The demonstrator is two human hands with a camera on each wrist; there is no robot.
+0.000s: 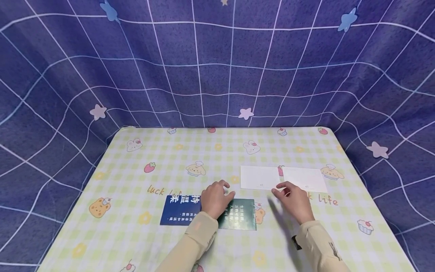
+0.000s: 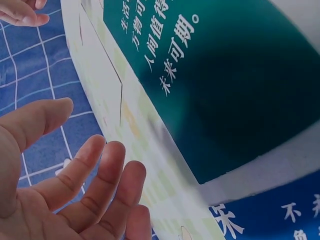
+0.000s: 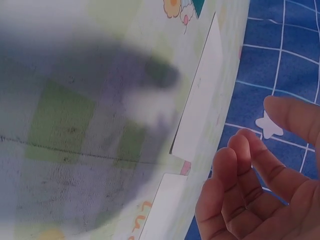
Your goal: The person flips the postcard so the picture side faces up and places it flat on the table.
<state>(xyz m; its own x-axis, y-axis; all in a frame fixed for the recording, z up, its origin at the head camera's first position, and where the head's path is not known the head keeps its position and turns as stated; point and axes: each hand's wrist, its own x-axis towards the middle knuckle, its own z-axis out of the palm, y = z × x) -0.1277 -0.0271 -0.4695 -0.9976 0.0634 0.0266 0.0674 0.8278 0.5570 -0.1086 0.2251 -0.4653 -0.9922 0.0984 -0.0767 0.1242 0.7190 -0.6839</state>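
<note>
On the table lie a blue card [image 1: 178, 211] and a green card [image 1: 242, 223], both printed with white Chinese characters. My left hand [image 1: 215, 199] hovers over where these two meet, hiding part of each. Its fingers are loosely bent and the thumb stands apart, with nothing between them, as the left wrist view shows. Farther back lie two blank-looking white cards, a left one [image 1: 259, 177] and a right one [image 1: 306, 179], with a narrow gap between. Close to their front edges is my right hand [image 1: 295, 202], holding nothing, its fingers [image 3: 235, 175] relaxed and gently curved.
A pale green checked tablecloth [image 1: 119, 234] with cartoon animals, cakes and strawberries covers the table. Behind and at both sides hangs a dark blue curtain [image 1: 217, 75] with a white grid and stars. A small dark piece [image 1: 296, 243] shows beside the right sleeve.
</note>
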